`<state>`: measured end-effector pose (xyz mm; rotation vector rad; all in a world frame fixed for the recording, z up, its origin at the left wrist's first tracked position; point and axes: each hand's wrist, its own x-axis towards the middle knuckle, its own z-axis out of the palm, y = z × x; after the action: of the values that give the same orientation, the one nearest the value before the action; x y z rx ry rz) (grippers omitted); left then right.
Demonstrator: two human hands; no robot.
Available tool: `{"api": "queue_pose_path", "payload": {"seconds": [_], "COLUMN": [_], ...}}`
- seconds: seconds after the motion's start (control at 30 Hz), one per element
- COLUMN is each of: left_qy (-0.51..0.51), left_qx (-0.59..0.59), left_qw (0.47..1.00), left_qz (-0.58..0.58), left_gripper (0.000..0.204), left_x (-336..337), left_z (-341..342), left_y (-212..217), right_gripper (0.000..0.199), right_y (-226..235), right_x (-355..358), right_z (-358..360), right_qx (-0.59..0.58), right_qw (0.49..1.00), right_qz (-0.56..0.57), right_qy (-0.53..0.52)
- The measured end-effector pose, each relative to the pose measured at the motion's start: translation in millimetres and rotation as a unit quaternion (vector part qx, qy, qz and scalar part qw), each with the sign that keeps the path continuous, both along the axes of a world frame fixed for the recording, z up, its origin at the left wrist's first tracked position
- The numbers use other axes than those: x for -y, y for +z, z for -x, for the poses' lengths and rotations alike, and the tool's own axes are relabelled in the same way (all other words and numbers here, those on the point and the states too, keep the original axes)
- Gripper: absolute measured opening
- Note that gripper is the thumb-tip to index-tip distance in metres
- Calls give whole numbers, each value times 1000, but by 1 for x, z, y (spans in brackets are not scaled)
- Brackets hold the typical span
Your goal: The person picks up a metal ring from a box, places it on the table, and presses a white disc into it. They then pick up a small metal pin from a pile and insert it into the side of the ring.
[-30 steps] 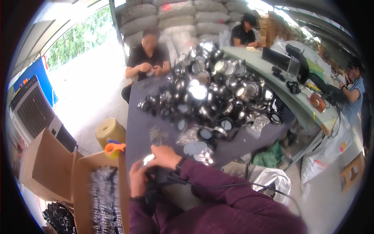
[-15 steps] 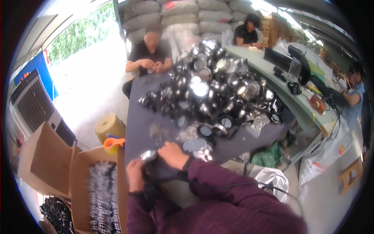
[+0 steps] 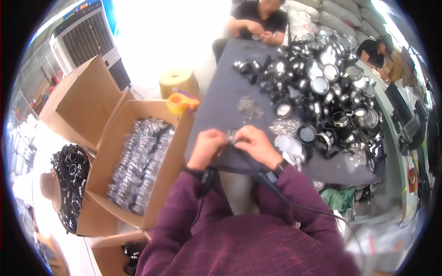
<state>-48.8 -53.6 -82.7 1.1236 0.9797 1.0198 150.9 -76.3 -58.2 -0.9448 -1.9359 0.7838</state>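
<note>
In front of me, at the near edge of the dark grey table (image 3: 221,99), my left hand (image 3: 208,147) and my right hand (image 3: 258,146) meet with bent fingers around a small silver-and-black part (image 3: 231,136). Fingers cover most of it, so its exact kind does not show. Just beyond lies a scatter of tiny metal pieces (image 3: 250,107). To the right of my right hand are another heap of small shiny pieces (image 3: 284,125) and some pale round discs (image 3: 289,145). A large pile of round black parts with silver rims (image 3: 329,87) covers the table's right side.
An open cardboard box (image 3: 184,133) of plastic-wrapped silver rings (image 3: 142,161) stands left of the table. A roll of orange tape (image 3: 177,103) hangs at its corner by a yellow stool (image 3: 178,83). A cable runs from my right wrist. A co-worker (image 3: 260,23) sits across the table.
My view has swung left and down. Both hands have come together; the shiny round face seen by my left hand earlier is no longer visible between them.
</note>
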Motion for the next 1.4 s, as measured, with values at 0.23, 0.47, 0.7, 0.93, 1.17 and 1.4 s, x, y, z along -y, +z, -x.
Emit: {"api": "queue_pose_path", "payload": {"seconds": [0.23,0.47,0.7,0.93,1.17,1.4], "left_qy": [30,100,168,173,126,6], "left_qx": [5,-111,-248,-267,-249,-86], "left_qw": [999,954,874,871,908,996], "left_qz": [-21,-259,-383,-373,-312,1], "left_gripper": [4,15,21,21,23,12], "left_x": [2,14,14,13,18,-6], "left_z": [-6,-15,-21,-21,-11,-7], "left_y": [-13,-18,-16,-19,-19,12], "right_gripper": [16,17,15,17,12,12], "right_y": [-3,11,27,18,-10,-37], "right_x": [-4,-14,-36,-36,25,52], "right_z": [10,11,9,10,-11,-56], "right_qx": [45,91,135,80,-15,-71], "right_qw": [992,992,990,996,980,939], "right_qz": [-108,-74,-48,39,-95,-75], "right_qy": [-42,-48,0,-13,-176,-328]}}
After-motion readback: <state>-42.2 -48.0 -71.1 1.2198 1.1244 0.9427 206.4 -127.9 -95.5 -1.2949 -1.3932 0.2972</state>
